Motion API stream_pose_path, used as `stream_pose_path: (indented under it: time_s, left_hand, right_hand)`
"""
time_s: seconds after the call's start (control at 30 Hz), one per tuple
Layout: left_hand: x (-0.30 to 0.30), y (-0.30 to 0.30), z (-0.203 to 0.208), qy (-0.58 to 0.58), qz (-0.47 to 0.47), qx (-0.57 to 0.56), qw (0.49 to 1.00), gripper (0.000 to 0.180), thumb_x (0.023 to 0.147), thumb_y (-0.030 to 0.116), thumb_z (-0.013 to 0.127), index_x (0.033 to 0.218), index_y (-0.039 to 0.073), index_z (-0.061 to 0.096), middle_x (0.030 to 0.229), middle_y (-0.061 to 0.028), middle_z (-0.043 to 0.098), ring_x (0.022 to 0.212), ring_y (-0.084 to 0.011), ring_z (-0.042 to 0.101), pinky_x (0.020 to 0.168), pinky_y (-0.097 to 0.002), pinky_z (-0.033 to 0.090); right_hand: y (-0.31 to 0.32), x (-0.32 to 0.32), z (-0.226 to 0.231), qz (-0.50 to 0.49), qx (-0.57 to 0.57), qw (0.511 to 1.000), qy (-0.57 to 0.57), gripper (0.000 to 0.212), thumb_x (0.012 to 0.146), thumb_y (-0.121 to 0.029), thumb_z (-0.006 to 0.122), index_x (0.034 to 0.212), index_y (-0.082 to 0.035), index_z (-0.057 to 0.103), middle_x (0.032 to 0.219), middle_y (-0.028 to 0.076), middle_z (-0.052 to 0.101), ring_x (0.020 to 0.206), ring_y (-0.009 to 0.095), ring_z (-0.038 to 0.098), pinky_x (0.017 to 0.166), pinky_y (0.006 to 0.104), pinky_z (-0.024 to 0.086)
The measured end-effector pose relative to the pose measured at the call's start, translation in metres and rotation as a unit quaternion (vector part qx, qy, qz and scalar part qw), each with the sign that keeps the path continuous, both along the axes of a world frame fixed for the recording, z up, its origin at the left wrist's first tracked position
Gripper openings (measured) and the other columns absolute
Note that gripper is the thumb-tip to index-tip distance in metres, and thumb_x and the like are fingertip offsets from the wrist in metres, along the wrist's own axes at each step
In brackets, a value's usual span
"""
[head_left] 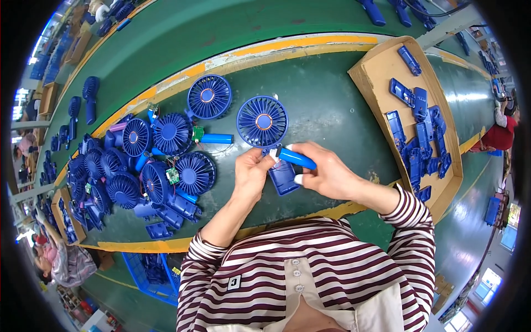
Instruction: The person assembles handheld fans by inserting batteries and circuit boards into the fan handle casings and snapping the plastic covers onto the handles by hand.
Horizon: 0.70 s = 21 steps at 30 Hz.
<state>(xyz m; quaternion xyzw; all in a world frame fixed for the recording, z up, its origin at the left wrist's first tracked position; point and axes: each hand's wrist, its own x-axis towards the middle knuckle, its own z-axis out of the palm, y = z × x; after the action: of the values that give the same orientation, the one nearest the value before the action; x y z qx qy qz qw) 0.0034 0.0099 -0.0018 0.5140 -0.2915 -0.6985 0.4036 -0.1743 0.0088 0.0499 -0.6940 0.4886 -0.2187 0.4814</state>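
A blue handheld fan (263, 121) with a round grille lies in front of me on the green worktable. My left hand (251, 172) is closed, thumb and fingers pinching the fan at its neck. My right hand (327, 171) is closed round a blue cylindrical battery (298, 159), which lies slantwise across the fan's handle. Below the battery shows the blue handle shell (284, 178), with my right thumb near its edge. The small parts at the neck are mostly hidden by my left fingers.
To the left is a heap of blue fans (123, 189), some with batteries and green circuit boards exposed. Another fan (209, 97) lies beyond it. A cardboard box (381, 91) of blue shells stands at right. A green conveyor belt (232, 27) runs along the far side.
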Motion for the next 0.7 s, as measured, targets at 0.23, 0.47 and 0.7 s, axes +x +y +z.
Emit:
stream_pose_path:
  time_s: [0.23, 0.47, 0.7]
  left_hand:
    - [-0.002, -0.005, 0.001, 0.016, -0.002, 0.015, 1.0, 0.017, 0.078, 0.003, 0.052, 0.091, -0.005, 0.06, 0.084, -0.0125, 0.064, 0.073, -0.0182, 0.062, 0.068, -0.0298, 0.051]
    - [0.0, -0.006, -0.002, 0.005, -0.013, 0.023, 1.0, 0.016, 0.079, 0.001, 0.051, 0.09, -0.005, 0.06, 0.084, -0.0127, 0.064, 0.071, -0.018, 0.062, 0.065, -0.0297, 0.051]
    - [0.0, -0.004, -0.001, 0.009, -0.017, 0.02, 1.0, 0.016, 0.079, 0.001, 0.052, 0.091, -0.005, 0.06, 0.085, -0.012, 0.064, 0.071, -0.0155, 0.061, 0.065, -0.0268, 0.05]
  right_hand:
    - [0.04, -0.011, -0.007, 0.059, -0.249, 0.966, 0.042, 0.046, 0.067, -0.002, 0.064, 0.112, 0.0, 0.05, 0.071, 0.009, 0.049, 0.053, 0.024, 0.052, 0.046, 0.0328, 0.044]
    - [0.036, 0.004, -0.021, 0.098, -0.359, 0.926, 0.059, 0.042, 0.066, -0.007, 0.067, 0.104, 0.003, 0.053, 0.06, 0.004, 0.041, 0.045, 0.016, 0.047, 0.039, 0.0286, 0.04]
    - [0.033, 0.014, -0.022, 0.128, -0.379, 0.912, 0.092, 0.04, 0.065, -0.014, 0.068, 0.099, 0.004, 0.054, 0.064, 0.004, 0.046, 0.049, 0.015, 0.051, 0.042, 0.0274, 0.044]
